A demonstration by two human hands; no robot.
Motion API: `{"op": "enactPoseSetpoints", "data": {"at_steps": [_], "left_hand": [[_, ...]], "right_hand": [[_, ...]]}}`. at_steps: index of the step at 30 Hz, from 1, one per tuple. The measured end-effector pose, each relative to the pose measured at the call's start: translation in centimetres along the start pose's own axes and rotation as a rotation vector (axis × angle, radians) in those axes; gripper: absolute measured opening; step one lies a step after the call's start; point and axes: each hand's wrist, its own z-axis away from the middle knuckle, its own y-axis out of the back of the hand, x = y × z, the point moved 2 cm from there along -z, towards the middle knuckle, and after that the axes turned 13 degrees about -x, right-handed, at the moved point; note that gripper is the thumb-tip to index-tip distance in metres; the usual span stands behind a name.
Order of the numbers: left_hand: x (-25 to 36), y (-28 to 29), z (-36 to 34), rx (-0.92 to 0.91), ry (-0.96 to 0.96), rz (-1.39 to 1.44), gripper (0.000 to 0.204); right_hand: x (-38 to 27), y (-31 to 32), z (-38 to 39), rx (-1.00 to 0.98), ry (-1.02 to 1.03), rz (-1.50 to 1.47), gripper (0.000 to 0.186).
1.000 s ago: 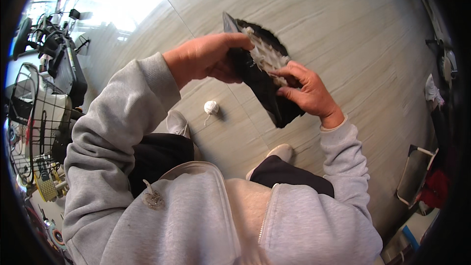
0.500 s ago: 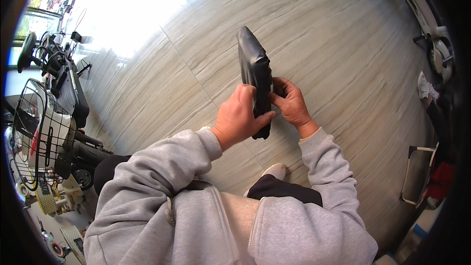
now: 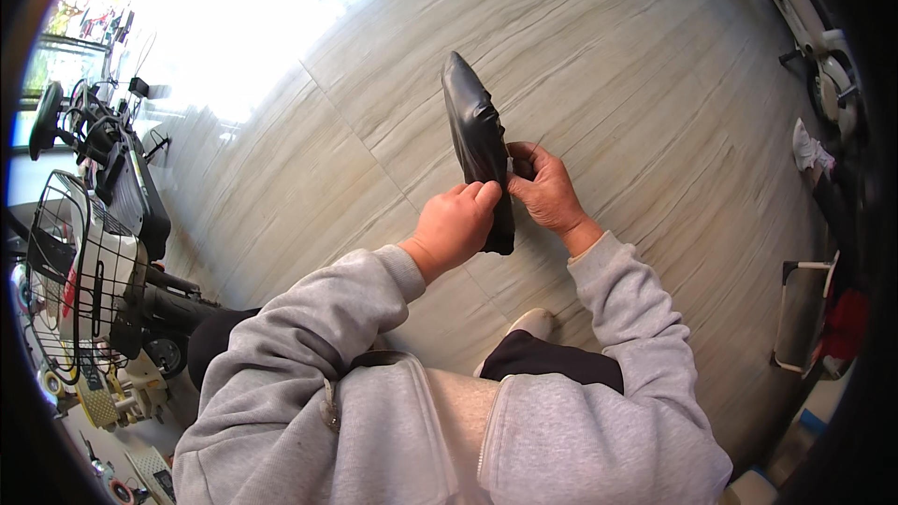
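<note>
A flat black pad (image 3: 465,112) with a shiny, leather-like cover hangs above the floor in front of me, tilted nearly on edge. Its cover is creased along the right rim; I cannot tell what exact kind of thing it is. My left hand (image 3: 453,226) is closed on the pad's left side near its lower end, with thumb and fingers pressed together against the cover. On the opposite side, my right hand (image 3: 550,191) pinches at the right edge with thumb and bent forefinger. A small whitish bit shows at those fingertips, too small to name.
Scooters with a black wire basket (image 3: 89,271) stand along the left. At the right are a pale scooter frame (image 3: 795,0), a metal-framed stand (image 3: 802,313) and another person's white shoe (image 3: 810,148). Tiled floor (image 3: 327,159) lies below, with bright glare at upper left.
The pad has turned so more of its broad face shows. My left hand's thumb has drawn in from the pad's right rim toward the fingers. My right hand has shifted slightly left.
</note>
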Motion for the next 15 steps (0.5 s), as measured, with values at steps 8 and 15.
{"op": "enactPoseSetpoints", "data": {"at_steps": [8, 15], "left_hand": [[-5.0, 10.2, -1.8, 0.259, -0.083, 0.238, 0.029], [-6.9, 10.6, -2.8, -0.307, -0.330, 0.107, 0.060]], "right_hand": [[0.2, -0.9, 0.4, -0.154, -0.034, -0.101, 0.035], [-0.6, -1.3, 0.9, -0.167, -0.099, 0.101, 0.032]]}}
